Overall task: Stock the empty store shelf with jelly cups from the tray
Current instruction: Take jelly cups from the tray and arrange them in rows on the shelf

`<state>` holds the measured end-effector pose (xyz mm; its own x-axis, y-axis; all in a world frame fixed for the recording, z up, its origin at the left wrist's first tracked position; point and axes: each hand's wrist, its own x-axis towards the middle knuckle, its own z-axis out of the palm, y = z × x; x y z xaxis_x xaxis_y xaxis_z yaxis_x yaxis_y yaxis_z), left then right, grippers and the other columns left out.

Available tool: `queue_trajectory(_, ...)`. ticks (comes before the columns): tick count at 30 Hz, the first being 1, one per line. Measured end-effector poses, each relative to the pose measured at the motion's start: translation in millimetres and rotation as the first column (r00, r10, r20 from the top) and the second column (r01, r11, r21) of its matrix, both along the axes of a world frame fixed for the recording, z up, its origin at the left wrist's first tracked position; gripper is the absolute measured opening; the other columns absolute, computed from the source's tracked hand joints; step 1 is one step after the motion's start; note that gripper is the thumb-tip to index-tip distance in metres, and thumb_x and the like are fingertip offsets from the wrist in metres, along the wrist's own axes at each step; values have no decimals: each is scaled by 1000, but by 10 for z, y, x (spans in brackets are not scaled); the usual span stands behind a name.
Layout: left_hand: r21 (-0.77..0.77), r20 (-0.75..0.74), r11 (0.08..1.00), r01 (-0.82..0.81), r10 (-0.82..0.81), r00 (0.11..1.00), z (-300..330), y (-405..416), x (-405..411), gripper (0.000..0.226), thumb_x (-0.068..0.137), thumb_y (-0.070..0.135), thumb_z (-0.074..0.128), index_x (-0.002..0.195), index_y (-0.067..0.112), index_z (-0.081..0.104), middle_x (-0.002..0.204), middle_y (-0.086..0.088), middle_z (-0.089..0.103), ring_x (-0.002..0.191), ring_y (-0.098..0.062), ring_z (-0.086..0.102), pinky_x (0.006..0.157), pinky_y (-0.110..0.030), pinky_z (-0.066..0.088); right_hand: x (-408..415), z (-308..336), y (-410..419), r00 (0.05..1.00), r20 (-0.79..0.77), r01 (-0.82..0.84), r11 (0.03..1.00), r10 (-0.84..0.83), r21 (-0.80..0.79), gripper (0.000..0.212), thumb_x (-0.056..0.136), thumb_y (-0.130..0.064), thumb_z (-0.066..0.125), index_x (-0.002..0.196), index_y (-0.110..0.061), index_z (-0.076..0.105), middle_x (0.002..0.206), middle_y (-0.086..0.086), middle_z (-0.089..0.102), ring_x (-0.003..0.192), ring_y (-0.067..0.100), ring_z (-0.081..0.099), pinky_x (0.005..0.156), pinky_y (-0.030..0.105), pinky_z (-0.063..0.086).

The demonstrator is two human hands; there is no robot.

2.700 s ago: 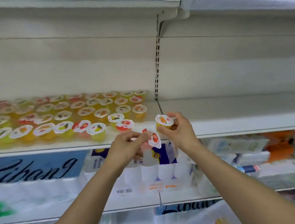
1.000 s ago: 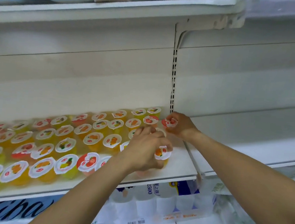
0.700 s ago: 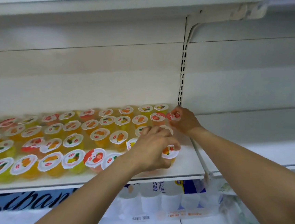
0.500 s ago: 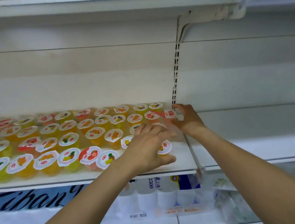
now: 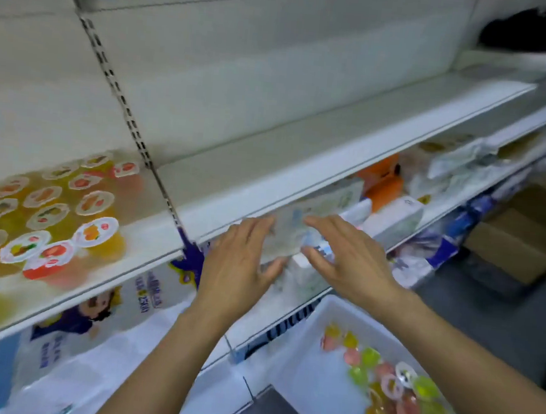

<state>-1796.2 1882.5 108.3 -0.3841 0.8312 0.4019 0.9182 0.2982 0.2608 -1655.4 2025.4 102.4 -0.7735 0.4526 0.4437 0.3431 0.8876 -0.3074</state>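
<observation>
Between placements: left hand (image 5: 238, 263) and right hand (image 5: 348, 258) open, empty; jelly cups (image 5: 49, 220) shelved leftward; next, reach down-right into tray (image 5: 332, 311) for more.

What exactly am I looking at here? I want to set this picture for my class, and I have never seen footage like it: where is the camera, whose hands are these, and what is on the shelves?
There is no machine here. A person wears one wide-angle camera on the head, looking forward and down, so the bare left hand and bare right hand reach into the picture from below. Both hands are open with straight fingers and hold nothing; they hover in front of the white metal shelf's edge.

On the left part of that shelf stand rows of small clear jelly cups with white fruit-printed lids. The part to the right is bare. At lower right sits a white plastic tray with more loose jelly cups in it. Packaged goods lie blurred on the shelf below.
</observation>
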Motion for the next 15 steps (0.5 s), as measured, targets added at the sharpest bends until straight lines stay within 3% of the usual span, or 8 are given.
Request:
queue_trajectory(4,-149,251,979,142,-101,963,-530,387,613,59,89,46,58,142,30,37,137,8,46,121,-16,47,91,-34,45,867,-608,376,979,111,195,934,-169,-298,36,93,-37,56,128,-26,54,120,-5,56,95,16,60,75,36,51)
queue_trajectory(8,-261,446,939,223,-88,891,-1221,662,1147,57,89,47,59,141,32,39,139,12,45,122,-12,48,94,-30,44,1620,-1401,582,924,264,383,688,-277,-617,32,87,-30,66,115,-16,63,99,1,63,78,14,59,75,27,46)
queue_trajectory(12,-387,633,878,283,30,773,-2036,800,1594,57,89,44,62,139,28,42,136,8,48,117,-14,53,94,-31,46,2189,-2288,494,839,506,525,547,-203,-652,24,85,-20,67,109,-15,64,94,-4,60,90,21,63,85,34,50)
queue_trajectory(15,-498,706,813,301,178,685,-2597,841,1842,55,88,41,64,137,25,45,131,2,52,110,-16,57,93,-32,47,2377,-2785,399,780,618,567,526,-97,-633,29,87,-24,64,113,-11,62,102,1,60,97,21,59,85,31,46)
